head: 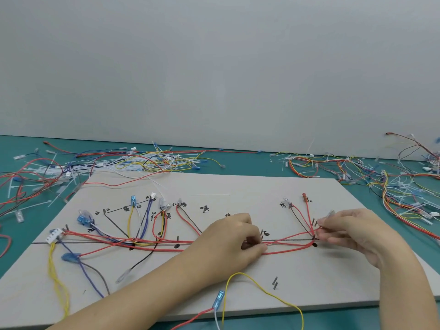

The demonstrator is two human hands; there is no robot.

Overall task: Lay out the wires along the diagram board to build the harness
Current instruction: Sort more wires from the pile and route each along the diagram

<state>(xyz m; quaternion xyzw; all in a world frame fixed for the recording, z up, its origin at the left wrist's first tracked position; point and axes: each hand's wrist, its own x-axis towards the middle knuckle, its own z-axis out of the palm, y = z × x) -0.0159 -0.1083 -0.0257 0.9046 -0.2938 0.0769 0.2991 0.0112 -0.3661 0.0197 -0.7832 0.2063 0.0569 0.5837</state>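
Red wires (288, 246) run along the drawn line across the middle of the diagram board (238, 186); the left hand (234, 236), at the board's centre, has its fingers curled, pinching them; the right hand (352, 232), nearer the board's right end, pinches a red wire by a peg; loose wire heaps (133, 160) lie beyond the board's far edge.
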